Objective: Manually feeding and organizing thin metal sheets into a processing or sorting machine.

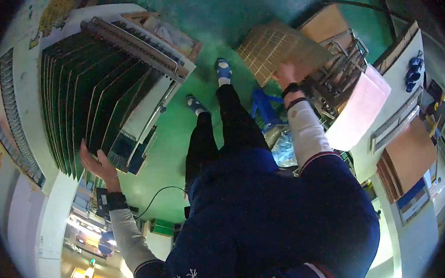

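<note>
My right hand (286, 74) is closed on the near edge of a thin brownish panel (281, 48) with pale grid lines. That panel is tilted over a metal frame at the right. At the left, my left hand (97, 166) is open, its fingers apart, at the lower edges of several dark green panels (90, 87). They stand on edge side by side, spaced apart, in a slotted rack (131, 47). Whether my left fingertips touch one of these panels, I cannot tell.
A pink-white sheet (359, 109) lies beside the metal frame (339, 69). A blue stand (265, 108) and clear plastic wrap (285, 150) are near my legs. Brown boards (409, 153) lean at the far right. A dark cable (160, 191) curves above the green floor (173, 159).
</note>
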Motion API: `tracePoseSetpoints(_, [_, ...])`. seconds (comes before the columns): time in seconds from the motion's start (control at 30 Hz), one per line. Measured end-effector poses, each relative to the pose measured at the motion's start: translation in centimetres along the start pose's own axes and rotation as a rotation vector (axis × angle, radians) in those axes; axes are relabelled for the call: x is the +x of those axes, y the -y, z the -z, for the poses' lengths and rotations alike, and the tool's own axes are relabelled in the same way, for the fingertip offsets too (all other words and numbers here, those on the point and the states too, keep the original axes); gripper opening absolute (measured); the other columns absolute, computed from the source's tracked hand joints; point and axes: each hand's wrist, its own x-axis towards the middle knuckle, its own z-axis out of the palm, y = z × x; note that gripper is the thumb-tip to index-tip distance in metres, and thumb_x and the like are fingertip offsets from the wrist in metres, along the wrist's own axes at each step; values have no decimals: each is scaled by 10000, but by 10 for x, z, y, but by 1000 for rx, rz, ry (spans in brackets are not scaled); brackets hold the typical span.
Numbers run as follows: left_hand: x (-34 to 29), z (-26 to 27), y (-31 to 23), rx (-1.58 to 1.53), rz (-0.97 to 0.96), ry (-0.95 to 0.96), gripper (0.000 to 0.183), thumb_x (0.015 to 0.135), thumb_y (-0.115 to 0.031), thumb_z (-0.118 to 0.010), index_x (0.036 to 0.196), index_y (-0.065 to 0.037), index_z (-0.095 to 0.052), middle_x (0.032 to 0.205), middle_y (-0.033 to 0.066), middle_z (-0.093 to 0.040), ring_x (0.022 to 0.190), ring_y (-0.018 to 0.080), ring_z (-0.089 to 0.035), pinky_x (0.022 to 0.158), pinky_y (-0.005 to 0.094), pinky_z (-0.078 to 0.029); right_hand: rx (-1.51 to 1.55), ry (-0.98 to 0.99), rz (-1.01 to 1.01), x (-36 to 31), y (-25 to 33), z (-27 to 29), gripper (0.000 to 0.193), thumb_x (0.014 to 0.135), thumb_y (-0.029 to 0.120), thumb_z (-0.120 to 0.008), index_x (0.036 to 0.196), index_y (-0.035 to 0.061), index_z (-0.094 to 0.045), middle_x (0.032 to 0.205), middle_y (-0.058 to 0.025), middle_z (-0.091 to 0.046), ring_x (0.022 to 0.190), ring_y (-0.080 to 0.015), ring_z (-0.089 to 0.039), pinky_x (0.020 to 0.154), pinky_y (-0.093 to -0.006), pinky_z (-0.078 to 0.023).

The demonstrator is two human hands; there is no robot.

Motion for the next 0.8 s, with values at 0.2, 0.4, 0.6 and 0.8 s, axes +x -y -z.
tracePoseSetpoints(0.2, [-9, 18, -9, 113, 31, -39, 551, 938, -271, -585, 1431, -35, -516, 1372, 188, -575, 1241, 399, -513, 1068, 515, -356, 3, 79, -486, -20, 174, -59, 309, 848, 130, -679, 1151, 72, -680, 985, -147, -733, 903, -302, -694, 748, -393, -561])
tracePoseSetpoints(0.4, [-4, 9, -4, 86, -3, -62, 537, 938, -269, -596, 1421, -45, -531, 1316, 184, -602, 1200, 397, -534, 1037, 513, -380, -705, 286, -107, -1, 171, -51, 214, 870, 197, -663, 1024, 75, -746, 944, -146, -752, 878, -291, -718, 734, -358, -550])
tracePoseSetpoints(0.6, [4, 13, -12, 192, -62, -53, 536, 939, -326, -639, 1390, -47, -558, 1269, 203, -625, 1140, 409, -568, 981, 508, -417, 801, -393, -492, 49, 197, 64, 211, 910, 90, -608, 1070, 10, -720, 835, -53, -685, 716, -173, -631, 596, -329, -483])
tracePoseSetpoints(0.8, [0, 33, -16, 208, -93, -142, 579, 871, -378, -721, 1336, -56, -596, 1160, 191, -660, 1047, 413, -607, 906, 500, -462, 542, -594, -5, 12, 328, 189, 258, 941, 176, -681, 1104, -17, -737, 925, -12, -726, 813, -79, -603, 702, -296, -511])
